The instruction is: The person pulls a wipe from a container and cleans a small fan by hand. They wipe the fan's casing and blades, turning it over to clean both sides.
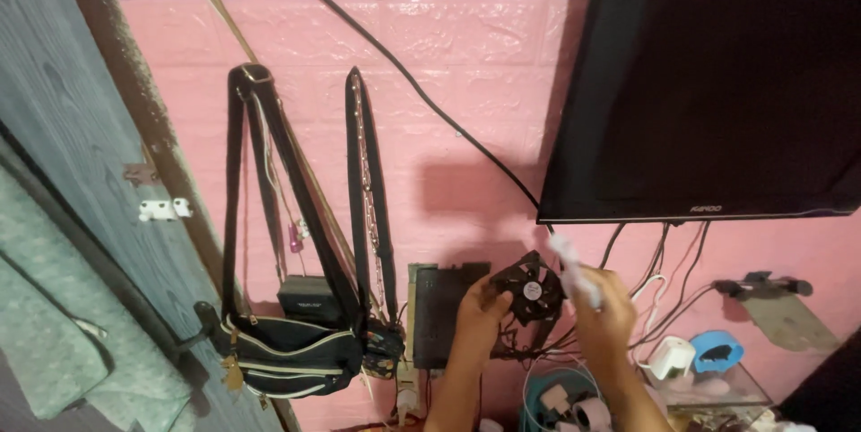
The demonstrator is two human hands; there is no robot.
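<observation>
- Lower centre of the frame: the left hand pinches the edge of a small black fan, which bears a round pale label at its hub.
- The right hand is closed around a white stick-shaped tool, touching the fan.
- Bottom edge: a teal tub holds tape rolls.
- Lower left: a black bag hangs on the pink wall.

Small black fan (round label) held upright.

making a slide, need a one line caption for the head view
Left hand holds a small black fan while the right hand holds a white tool to it, below a wall-mounted screen.
</observation>
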